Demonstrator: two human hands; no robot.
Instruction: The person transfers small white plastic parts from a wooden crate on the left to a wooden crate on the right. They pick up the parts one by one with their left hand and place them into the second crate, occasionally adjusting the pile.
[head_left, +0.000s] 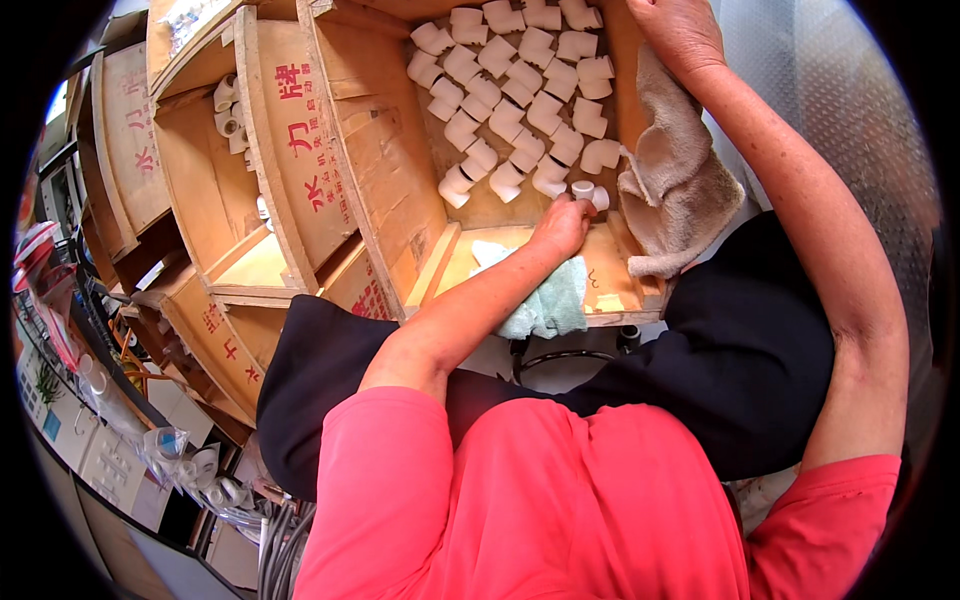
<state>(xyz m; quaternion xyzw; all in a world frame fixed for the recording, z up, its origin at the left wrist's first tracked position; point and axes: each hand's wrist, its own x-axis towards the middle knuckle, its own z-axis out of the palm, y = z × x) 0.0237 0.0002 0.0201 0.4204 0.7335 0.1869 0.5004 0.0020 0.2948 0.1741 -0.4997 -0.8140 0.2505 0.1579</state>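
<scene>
Open pale-brown wooden crate point(375, 165) lies in front of me, its near end between my knees. On its floor: slanting rows of white plastic elbow fittings point(506, 120), laid close together, filling the far and middle part.

Left hand point(566, 226): at the near right of the rows, fingers curled, pinching one white plastic elbow fitting point(600, 198). This piece is inside the crate, just beside the nearest row, one round opening facing up. The undersides of my fingers are hidden.

Right hand point(682, 38): at the crate's far right side; the fingers run out of view at the upper edge, so I cannot tell whether they are spread or gripping.

Cloths: a grey-brown fuzzy cloth point(680, 170) hangs over the right wall of the crate; a pale green cloth point(552, 303) drapes over the near edge, under my left forearm, with a white crumpled piece point(488, 252) next to it.

Left surroundings: stacked wooden boxes point(285, 140) with red printing, one holding more white fittings point(228, 112). Right: translucent dimpled plastic sheeting point(800, 100). A black ring-shaped metal base point(560, 356) shows below the crate.
</scene>
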